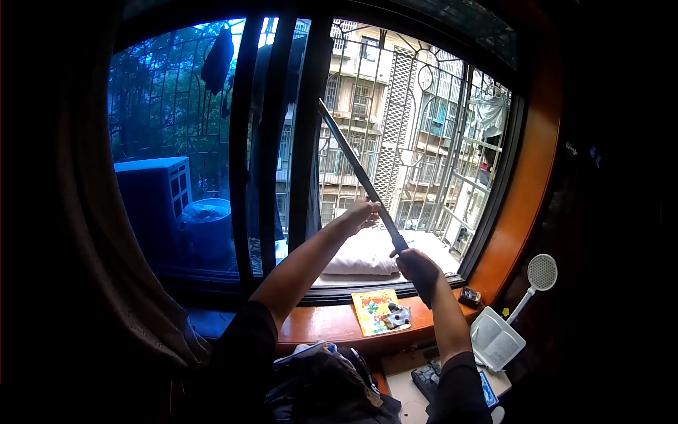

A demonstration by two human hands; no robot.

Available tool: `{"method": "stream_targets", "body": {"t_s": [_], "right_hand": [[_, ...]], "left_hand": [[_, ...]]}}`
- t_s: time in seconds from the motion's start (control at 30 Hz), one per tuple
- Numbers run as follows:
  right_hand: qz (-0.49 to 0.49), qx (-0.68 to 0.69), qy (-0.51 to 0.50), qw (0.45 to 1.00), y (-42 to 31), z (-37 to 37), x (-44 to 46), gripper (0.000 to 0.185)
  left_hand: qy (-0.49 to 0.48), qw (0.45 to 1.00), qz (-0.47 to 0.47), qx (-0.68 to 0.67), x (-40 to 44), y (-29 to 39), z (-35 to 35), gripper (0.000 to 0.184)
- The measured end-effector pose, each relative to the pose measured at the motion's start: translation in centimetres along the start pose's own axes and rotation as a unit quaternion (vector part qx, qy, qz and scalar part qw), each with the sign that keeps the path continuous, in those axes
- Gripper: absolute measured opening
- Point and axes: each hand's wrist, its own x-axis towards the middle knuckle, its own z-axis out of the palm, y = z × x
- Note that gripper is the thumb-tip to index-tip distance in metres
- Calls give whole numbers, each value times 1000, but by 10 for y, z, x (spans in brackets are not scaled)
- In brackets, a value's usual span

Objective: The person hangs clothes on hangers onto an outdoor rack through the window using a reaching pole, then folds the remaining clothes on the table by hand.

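Observation:
A long, slim dark pole (353, 161) slants across the open window, its upper end leaning up to the left near the dark window frame. My right hand (418, 270) is closed around its thicker lower end. Higher up the shaft, my left hand (362, 215) is closed on the pole, fingers partly hidden by the hand's back. What sits at the far tip, if anything, cannot be made out against the dark frame.
A colourful booklet (367, 305) with a grey patterned piece on it lies on the wooden sill (318, 321). Folded white cloth (364, 260) rests outside, before metal bars. A white fly-swatter-like item (542, 274) stands right. Brown curtain (106, 233) hangs left; dark clothing (318, 385) is below.

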Motion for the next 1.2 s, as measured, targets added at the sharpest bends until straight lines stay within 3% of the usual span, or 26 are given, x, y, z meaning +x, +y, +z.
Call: {"method": "stream_targets", "body": {"t_s": [0.1, 0.2, 0.3, 0.33, 0.43, 0.5, 0.53, 0.6, 0.67, 0.7, 0.77, 0.83, 0.9, 0.93, 0.97, 1.1, 1.17, 1.2], "right_hand": [[82, 29, -117, 989, 26, -47, -9, 35], [104, -54, -152, 981, 54, -75, -45, 40], [156, -46, 21, 986, 102, -82, -100, 29], [140, -32, 51, 988, 106, -65, -124, 26], [105, -56, 63, 991, 160, -65, -173, 19], [102, -74, 104, 987, 209, -54, -204, 21], [85, -109, 138, 981, 230, -41, -214, 24], [76, -121, 239, 960, 254, -5, -226, 14], [46, -165, 312, 934, 271, 25, -236, 18], [29, -164, 333, 928, 283, 38, -245, 23], [-1, -219, 364, 905, 269, 77, -258, 28], [14, -219, 378, 899, 281, 93, -279, 32], [24, -169, 390, 905, 295, 106, -304, 38], [38, -152, 396, 905, 298, 113, -322, 30], [54, -134, 404, 903, 302, 130, -339, 23], [103, -77, 424, 896, 290, 175, -361, 21], [104, -69, 421, 898, 293, 194, -369, 21], [104, -61, 416, 901, 293, 202, -372, 21]], "left_hand": [[-6, 1000, -18, -6, -8, -8, 16, 18], [13, 997, -60, -42, -6, -42, 26, 18], [72, 985, -98, -121, -9, -92, 40, 17], [51, 986, -103, -118, -22, -103, 50, 17], [-29, 995, -49, -84, -65, -156, 79, 29], [50, 992, -32, -112, -103, -187, 110, 28], [24, 997, -3, -73, -118, -203, 117, 34], [-31, 994, -15, -100, -157, -217, 129, 38], [-54, 989, 5, -138, -210, -211, 138, 44], [-47, 993, 20, -109, -234, -216, 131, 52], [12, 998, 41, 40, -281, -245, 99, 42], [19, 955, 48, 291, -329, -256, 43, 33], [156, 937, -29, 312, -379, -278, -1, 19], [195, 921, -60, 331, -400, -288, -27, 19], [265, 863, -124, 412, -435, -308, -74, 27], [393, 739, -118, 535, -466, -325, -137, 42], [363, 759, -172, 512, -459, -335, -159, 37], [317, 798, -206, 469, -452, -341, -169, 33]]}}
